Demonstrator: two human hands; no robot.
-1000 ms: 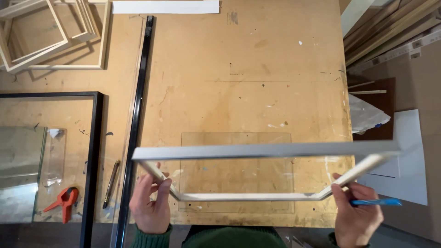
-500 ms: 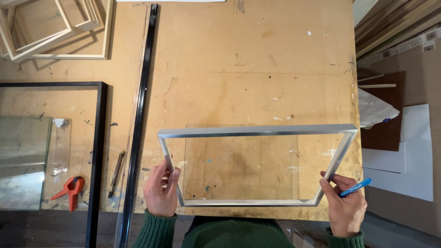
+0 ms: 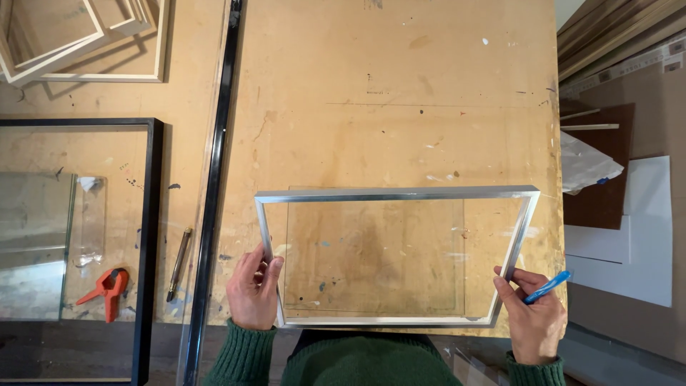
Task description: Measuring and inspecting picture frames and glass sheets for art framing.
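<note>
**Silver frame held over glass pane on plywood bench**

Left hand [image 3: 251,288]: fingers curled, thumb and fingertips pinching the left rail of the silver frame [image 3: 395,194] near its lower left corner. Green knitted cuff at the wrist.

Right hand [image 3: 532,314]: fingers closed on the frame's right rail close to the lower right corner; the same hand also carries a blue pen [image 3: 547,286], tip pointing away from the frame to the right.

Silver frame: thin metal moulding, brushed pale grey, four rails joined to a rectangle, open in the middle. Seen from above it reads as a trapezoid, the far rail longer than the near rail. It spans between the two hands, near rail just at the bench's front edge. Whether it rests on the bench or is lifted cannot be told.

Glass pane [image 3: 371,250]: clear sheet lying flat on the workbench [image 3: 400,93], inside the frame's outline, its right edge well short of the frame's right rail.

Left of the frame: long black strip [image 3: 216,179] running front to back; beyond it a slim glass cutter [image 3: 179,263], a large black frame [image 3: 151,236] and an orange spring clamp [image 3: 106,289].

Far left of the frame, at the back: stacked pale wooden frames [image 3: 86,43].

Right of the frame: white boards [image 3: 643,236].
</note>
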